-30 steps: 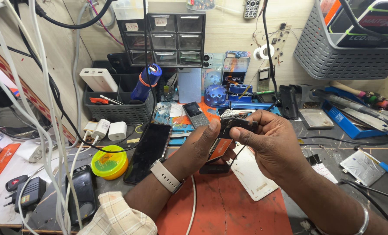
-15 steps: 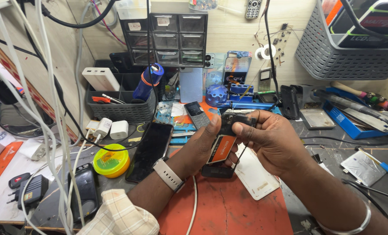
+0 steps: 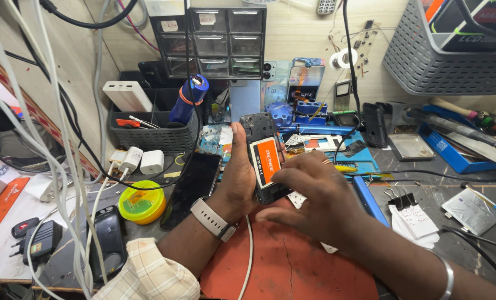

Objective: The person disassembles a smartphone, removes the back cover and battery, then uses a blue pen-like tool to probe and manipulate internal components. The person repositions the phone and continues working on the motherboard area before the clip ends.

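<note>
Gripping the small black phone [image 3: 262, 158] upright over the red work mat [image 3: 281, 266], your left hand [image 3: 239, 178] wraps its left edge, thumb along the side. The back is off, and an orange battery [image 3: 266, 162] sits in it. Your right hand [image 3: 309, 191] curls over the phone's lower end, fingertips pressing there. A dark smartphone [image 3: 192, 189] lies just beside your left wrist; binder clips [image 3: 397, 195] and paper notes [image 3: 417, 222] sit near your right forearm. The mat's near edge is bare.
</note>
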